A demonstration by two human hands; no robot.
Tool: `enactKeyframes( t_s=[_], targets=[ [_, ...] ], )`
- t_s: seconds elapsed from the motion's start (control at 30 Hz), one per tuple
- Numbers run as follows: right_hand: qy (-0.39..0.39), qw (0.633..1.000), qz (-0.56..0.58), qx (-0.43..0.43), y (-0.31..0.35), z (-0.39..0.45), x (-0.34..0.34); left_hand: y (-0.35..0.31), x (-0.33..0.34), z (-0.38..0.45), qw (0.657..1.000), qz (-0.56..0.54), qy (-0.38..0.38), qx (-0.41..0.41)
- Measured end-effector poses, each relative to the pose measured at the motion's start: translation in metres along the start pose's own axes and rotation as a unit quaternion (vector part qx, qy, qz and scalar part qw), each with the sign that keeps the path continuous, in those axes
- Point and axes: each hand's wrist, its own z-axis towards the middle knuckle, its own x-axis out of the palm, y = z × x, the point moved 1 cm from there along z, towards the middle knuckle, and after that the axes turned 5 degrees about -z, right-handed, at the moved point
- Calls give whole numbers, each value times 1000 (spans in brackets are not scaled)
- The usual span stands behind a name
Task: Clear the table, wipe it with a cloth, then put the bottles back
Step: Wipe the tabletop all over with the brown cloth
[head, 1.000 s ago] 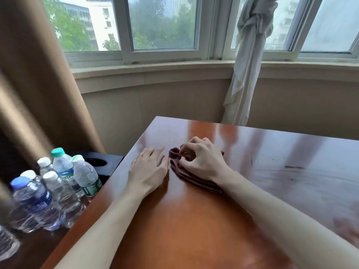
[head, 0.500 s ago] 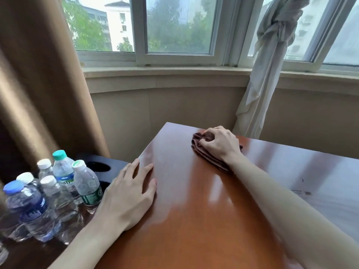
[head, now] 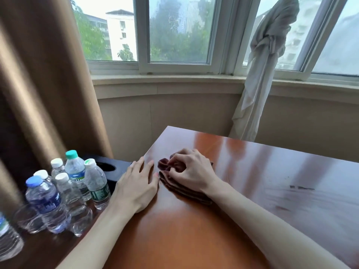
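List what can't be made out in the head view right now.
- Cloth: mostly covered by the right hand gripping it; full shape hidden.
- Bottles: label text blurred; the nearest one is cut off by the left edge.
- Table: right and near parts cut off by the frame; marks on its right side smeared by motion blur.
- Left hand: flat on the table, palm side unseen.

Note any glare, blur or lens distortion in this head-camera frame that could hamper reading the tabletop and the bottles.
Head view: window glare streaks the glossy table, washing out its right side; motion blur smears marks there and softens the bottles at left; wide-angle bending curves the window sill. The right hand gripping the cloth and the flat left hand stay fairly sharp.
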Motion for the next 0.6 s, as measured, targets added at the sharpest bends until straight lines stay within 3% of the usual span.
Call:
enactKeyframes(
  t_s=[0.1, 0.17, 0.47, 0.6],
  targets=[
    [8, 996, 43, -75, 20, -57, -13, 0, -2, -5, 1000, -11, -11, 4],
    [12, 997, 43, -69, 10, -64, -20, 0, -4, -8, 1000, -12, -16, 14],
    [-51, 983, -66, 166, -130, 56, -24, 4, 2, -1, 1000, -4, -23, -4],
    [-71, 969, -88, 220, -156, 99, -13, 3, 2, 2, 1000, -5, -21, -20]
  ],
)
